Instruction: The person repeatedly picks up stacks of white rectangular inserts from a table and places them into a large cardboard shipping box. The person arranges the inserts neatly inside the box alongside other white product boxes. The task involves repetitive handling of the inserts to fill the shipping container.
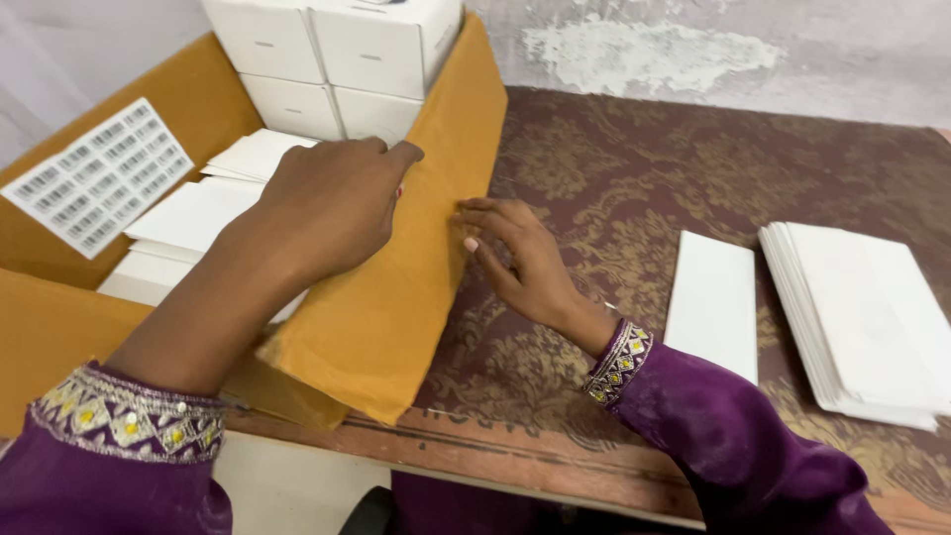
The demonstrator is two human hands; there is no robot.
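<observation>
— Two hands at the carton (381,327), yes?

— Yes. The left hand (332,208) reaches over the carton's right flap at centre frame, palm down, fingers curled loosely over the flap's upper edge. Whether it grips anything beneath, I cannot tell.

— And the right hand (520,260)?

— Just right of it, fingers spread and released, fingertips touching the outside of that same flap. It holds nothing.

— What sits inside the carton?

— White boxes (337,59) stacked at the upper left of the frame, with flat white sheets (193,213) lying below them, partly under the left forearm. A label sheet (99,178) is stuck to the left flap.

— And outside it?

— On the patterned maroon surface (634,178), a single flat white piece (713,302) lies right of centre, and just beside it, at the right edge, a stack (867,322) of the same. Both are well apart from the hands.
</observation>
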